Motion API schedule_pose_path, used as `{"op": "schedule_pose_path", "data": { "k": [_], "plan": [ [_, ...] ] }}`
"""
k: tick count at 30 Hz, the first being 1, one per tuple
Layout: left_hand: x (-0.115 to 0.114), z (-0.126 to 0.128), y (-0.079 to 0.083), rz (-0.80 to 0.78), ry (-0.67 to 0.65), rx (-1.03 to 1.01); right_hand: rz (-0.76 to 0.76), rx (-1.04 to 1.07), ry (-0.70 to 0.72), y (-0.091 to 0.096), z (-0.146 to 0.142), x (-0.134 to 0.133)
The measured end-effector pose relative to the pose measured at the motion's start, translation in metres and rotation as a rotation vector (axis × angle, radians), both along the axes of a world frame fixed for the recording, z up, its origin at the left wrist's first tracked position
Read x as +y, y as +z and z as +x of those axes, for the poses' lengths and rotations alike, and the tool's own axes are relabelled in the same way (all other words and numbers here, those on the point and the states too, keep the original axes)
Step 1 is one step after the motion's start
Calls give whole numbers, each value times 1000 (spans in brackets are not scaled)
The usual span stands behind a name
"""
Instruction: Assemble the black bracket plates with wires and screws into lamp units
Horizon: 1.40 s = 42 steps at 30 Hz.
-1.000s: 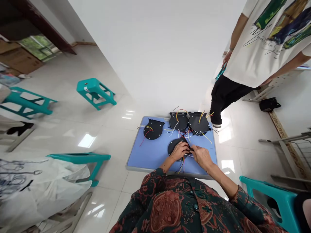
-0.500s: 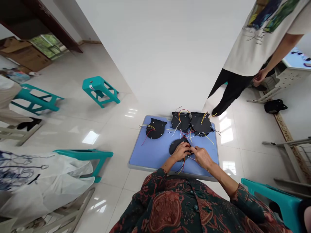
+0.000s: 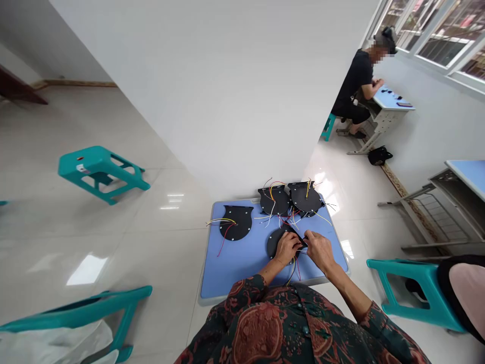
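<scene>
A black round plate [image 3: 275, 239] with small screws and coloured wires lies on the blue tabletop [image 3: 223, 273], its straight flanged edge turned to the right. My left hand [image 3: 287, 248] rests over the plate with its fingers closed at the flange. At the same edge, my right hand [image 3: 319, 249] is closed in a pinch; whatever sits between its fingertips is too small to make out. Yellow, red and dark wires hang from the plate's near side. Beyond my hands are more such plates, one at the back middle [image 3: 273, 201] and one at the back right [image 3: 305, 198].
Another wired black plate [image 3: 235, 223] lies on the left of the table. A white wall [image 3: 227, 101] rises behind it. Teal stools stand at left [image 3: 98, 169] and right [image 3: 417, 290]. A person [image 3: 356, 83] sits at a desk [image 3: 394, 101] near the windows.
The view has swung to the right, and the standing person in a white shirt is out of sight. Both hands stay at the plate's edge, with the flange now showing more between them.
</scene>
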<state>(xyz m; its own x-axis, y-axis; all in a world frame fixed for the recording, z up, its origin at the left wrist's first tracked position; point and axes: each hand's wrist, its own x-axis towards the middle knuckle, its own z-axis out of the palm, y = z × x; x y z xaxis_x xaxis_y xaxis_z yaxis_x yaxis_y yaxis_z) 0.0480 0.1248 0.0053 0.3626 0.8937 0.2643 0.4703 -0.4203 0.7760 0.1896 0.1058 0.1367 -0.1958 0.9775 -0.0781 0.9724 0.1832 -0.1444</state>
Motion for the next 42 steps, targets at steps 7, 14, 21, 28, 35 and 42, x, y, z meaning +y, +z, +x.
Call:
{"op": "schedule_pose_path", "data": {
  "k": [7, 14, 21, 28, 35, 42],
  "plan": [
    [1, 0, -3, -27, -46, -35, -24, 42, 159, 6, 6, -4],
    [2, 2, -3, -46, -54, -30, -71, -45, -226, 8, -9, -10],
    [6, -5, 0, -71, -111, -9, -58, -38, -86, 6, -9, -11],
    [8, -3, 3, -80, -76, -4, -69, 35, 64, 4, 7, -8],
    [5, 1, 8, -69, -44, 24, 13, 67, -168, -7, 2, -13],
    [7, -2, 7, -74, -69, 37, 21, 226, 97, -10, 10, -15]
  ]
}}
